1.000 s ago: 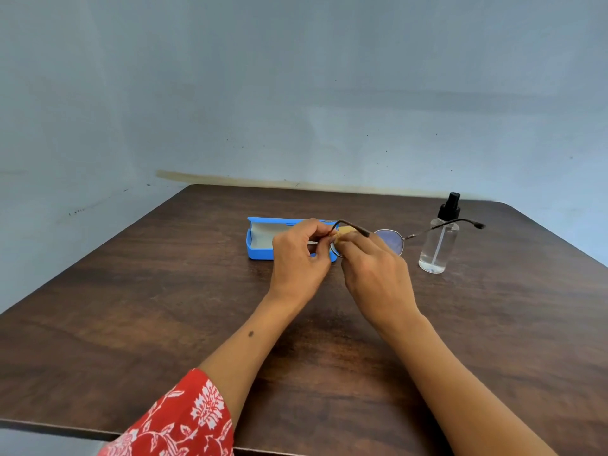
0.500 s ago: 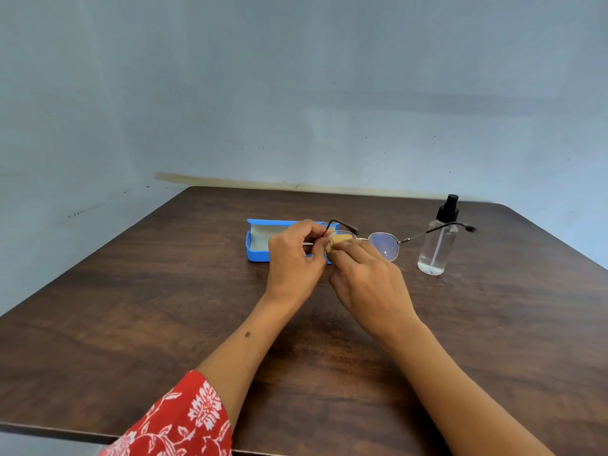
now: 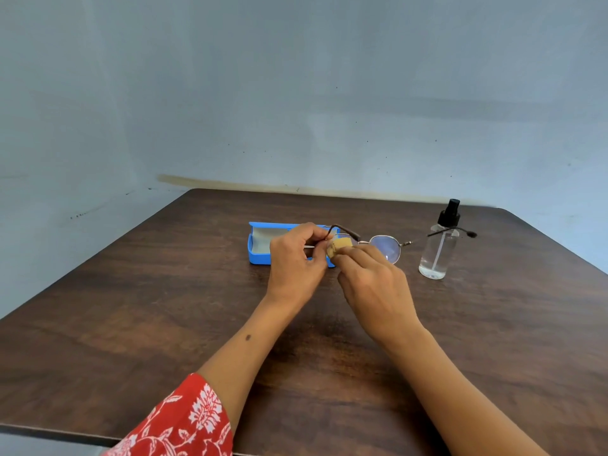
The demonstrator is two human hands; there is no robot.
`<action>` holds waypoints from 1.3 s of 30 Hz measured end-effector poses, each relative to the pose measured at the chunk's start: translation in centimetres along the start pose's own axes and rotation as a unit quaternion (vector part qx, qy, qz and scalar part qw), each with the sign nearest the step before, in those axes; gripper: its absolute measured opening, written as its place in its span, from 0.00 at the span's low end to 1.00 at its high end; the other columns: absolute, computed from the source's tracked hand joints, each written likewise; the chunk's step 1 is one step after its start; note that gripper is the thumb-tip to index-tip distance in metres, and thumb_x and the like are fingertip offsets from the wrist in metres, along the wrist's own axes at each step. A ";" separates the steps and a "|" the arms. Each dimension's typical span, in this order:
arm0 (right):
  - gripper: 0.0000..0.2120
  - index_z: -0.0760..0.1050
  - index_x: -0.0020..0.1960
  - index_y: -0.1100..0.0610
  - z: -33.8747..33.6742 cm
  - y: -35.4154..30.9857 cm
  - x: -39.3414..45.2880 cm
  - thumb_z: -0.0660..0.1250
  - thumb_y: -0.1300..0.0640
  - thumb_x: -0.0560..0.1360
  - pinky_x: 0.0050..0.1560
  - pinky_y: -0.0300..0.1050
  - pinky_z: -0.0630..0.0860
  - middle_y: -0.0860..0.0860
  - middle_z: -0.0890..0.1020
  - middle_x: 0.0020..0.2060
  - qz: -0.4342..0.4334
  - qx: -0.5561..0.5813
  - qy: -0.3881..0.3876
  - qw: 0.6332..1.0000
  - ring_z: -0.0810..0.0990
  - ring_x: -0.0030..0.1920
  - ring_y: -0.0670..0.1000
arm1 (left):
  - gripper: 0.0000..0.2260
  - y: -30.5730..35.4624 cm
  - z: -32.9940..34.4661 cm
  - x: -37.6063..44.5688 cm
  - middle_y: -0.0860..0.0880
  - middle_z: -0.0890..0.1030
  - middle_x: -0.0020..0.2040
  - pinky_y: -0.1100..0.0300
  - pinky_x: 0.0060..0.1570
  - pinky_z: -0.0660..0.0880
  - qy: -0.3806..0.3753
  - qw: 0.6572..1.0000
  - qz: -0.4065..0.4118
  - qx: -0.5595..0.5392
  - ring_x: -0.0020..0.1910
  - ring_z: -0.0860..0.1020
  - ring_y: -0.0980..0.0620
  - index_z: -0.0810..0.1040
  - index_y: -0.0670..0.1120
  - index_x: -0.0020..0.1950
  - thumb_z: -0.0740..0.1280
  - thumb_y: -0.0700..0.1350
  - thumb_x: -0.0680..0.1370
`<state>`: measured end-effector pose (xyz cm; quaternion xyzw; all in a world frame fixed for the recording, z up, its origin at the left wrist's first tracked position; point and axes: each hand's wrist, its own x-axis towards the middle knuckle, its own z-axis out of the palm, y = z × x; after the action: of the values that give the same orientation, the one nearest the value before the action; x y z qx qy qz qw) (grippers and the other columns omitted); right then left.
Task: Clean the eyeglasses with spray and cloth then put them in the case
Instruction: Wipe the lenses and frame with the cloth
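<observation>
Wiping step: left hand (image 3: pixel 297 255) pinched thin metal-framed round eyeglasses (image 3: pixel 385 246); right hand (image 3: pixel 373 281) pinched folded tan cloth (image 3: pixel 339 247) on one lens. Next, probably the other lens, then open blue case (image 3: pixel 260 246).

Soft even daylight, faint shadows, mild wide-angle bending, focus sharp.

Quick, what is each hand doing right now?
Left hand: pinches the eyeglasses by the frame.
Right hand: holds the yellow cloth against one lens.
</observation>
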<state>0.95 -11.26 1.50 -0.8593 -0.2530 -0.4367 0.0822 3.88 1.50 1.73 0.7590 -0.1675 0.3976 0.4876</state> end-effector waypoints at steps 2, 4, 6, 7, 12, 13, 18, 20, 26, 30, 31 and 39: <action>0.13 0.81 0.42 0.62 -0.1 0.2 0.2 0.76 0.71 0.59 0.26 0.42 0.76 0.54 0.84 0.39 0.035 -0.013 0.005 0.999 0.82 0.41 0.56 | 0.06 0.0 0.2 0.0 0.54 0.80 0.38 0.62 0.39 0.78 -0.011 1.000 0.008 0.004 0.40 0.79 0.58 0.81 0.43 0.41 0.69 0.32 0.70; 0.14 0.81 0.41 0.62 -0.1 0.3 0.5 0.78 0.71 0.58 0.24 0.41 0.74 0.54 0.84 0.39 0.068 -0.021 0.010 0.997 0.82 0.41 0.56 | 0.06 0.1 0.4 -0.2 0.53 0.81 0.39 0.64 0.38 0.78 -0.018 1.000 0.022 0.007 0.40 0.79 0.58 0.81 0.43 0.42 0.69 0.32 0.70; 0.13 0.81 0.41 0.62 0.0 0.2 0.7 0.78 0.71 0.58 0.24 0.41 0.74 0.54 0.84 0.39 0.073 -0.014 0.006 0.997 0.82 0.42 0.56 | 0.06 0.2 0.5 -0.3 0.51 0.82 0.39 0.65 0.38 0.77 -0.021 0.999 0.034 0.007 0.40 0.79 0.58 0.81 0.42 0.42 0.69 0.32 0.70; 0.13 0.81 0.41 0.62 0.1 0.2 0.6 0.77 0.71 0.59 0.25 0.42 0.74 0.54 0.84 0.39 0.067 -0.008 0.003 0.998 0.82 0.42 0.56 | 0.06 0.2 0.5 -0.3 0.51 0.82 0.38 0.65 0.37 0.77 -0.020 0.999 0.032 0.006 0.40 0.79 0.58 0.81 0.42 0.41 0.69 0.32 0.70; 0.08 0.81 0.38 0.61 0.0 0.0 0.0 0.74 0.69 0.60 0.27 0.41 0.73 0.52 0.83 0.35 0.023 0.013 0.002 1.000 0.81 0.37 0.56 | 0.08 -0.1 0.2 -0.1 0.55 0.79 0.37 0.58 0.37 0.78 -0.010 1.000 0.002 0.007 0.40 0.79 0.58 0.80 0.44 0.40 0.68 0.31 0.70; 0.08 0.81 0.38 0.61 0.0 0.0 0.0 0.75 0.69 0.60 0.27 0.42 0.73 0.52 0.83 0.34 0.025 0.006 0.004 1.000 0.81 0.37 0.56 | 0.08 -0.1 0.1 -0.1 0.55 0.79 0.37 0.58 0.37 0.78 -0.012 1.000 0.002 0.006 0.40 0.79 0.58 0.80 0.44 0.40 0.69 0.31 0.70; 0.11 0.81 0.39 0.62 -0.1 0.3 0.6 0.77 0.70 0.59 0.26 0.41 0.75 0.54 0.83 0.36 0.077 -0.013 0.028 0.997 0.82 0.41 0.55 | 0.07 0.0 0.5 -0.2 0.54 0.80 0.38 0.58 0.36 0.78 -0.019 0.999 0.025 0.005 0.39 0.79 0.58 0.81 0.43 0.41 0.68 0.32 0.70; 0.11 0.81 0.39 0.61 0.1 0.2 0.7 0.77 0.70 0.59 0.27 0.40 0.73 0.53 0.83 0.37 0.072 -0.013 0.020 0.997 0.82 0.41 0.55 | 0.07 0.0 0.5 -0.3 0.54 0.80 0.38 0.58 0.37 0.78 -0.025 0.999 0.034 0.008 0.40 0.79 0.57 0.81 0.43 0.41 0.68 0.31 0.70; 0.10 0.80 0.39 0.61 0.1 -0.4 0.1 0.74 0.69 0.59 0.27 0.42 0.73 0.53 0.82 0.33 0.052 0.028 -0.006 0.998 0.80 0.36 0.56 | 0.07 -0.4 0.2 -0.1 0.55 0.79 0.36 0.50 0.35 0.78 -0.006 1.000 -0.005 0.002 0.38 0.79 0.57 0.80 0.43 0.39 0.69 0.31 0.70; 0.11 0.81 0.39 0.61 -0.2 -0.1 0.6 0.77 0.69 0.59 0.23 0.41 0.73 0.54 0.82 0.35 0.088 0.002 0.013 0.996 0.82 0.39 0.56 | 0.06 -0.3 0.2 -0.2 0.54 0.80 0.38 0.49 0.36 0.79 -0.009 1.000 -0.003 0.001 0.38 0.80 0.57 0.81 0.42 0.41 0.69 0.32 0.70; 0.12 0.81 0.40 0.62 -0.2 0.0 0.8 0.77 0.69 0.58 0.23 0.41 0.73 0.54 0.83 0.36 0.096 -0.002 0.016 0.995 0.82 0.40 0.56 | 0.06 -0.2 0.3 -0.2 0.54 0.80 0.38 0.49 0.35 0.79 -0.010 1.000 0.002 0.000 0.38 0.80 0.57 0.81 0.43 0.40 0.69 0.32 0.70; 0.08 0.80 0.40 0.61 0.0 -0.6 0.1 0.71 0.69 0.62 0.28 0.43 0.74 0.53 0.83 0.36 0.066 0.037 -0.019 0.997 0.80 0.39 0.57 | 0.07 -0.5 0.2 -0.1 0.57 0.78 0.36 0.53 0.35 0.78 -0.006 1.000 0.003 0.003 0.38 0.78 0.59 0.80 0.44 0.39 0.69 0.32 0.70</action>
<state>0.70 -10.68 1.49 -0.8788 -0.2129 -0.4042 0.1379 4.20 1.48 1.28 0.7622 -0.1716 0.3953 0.4832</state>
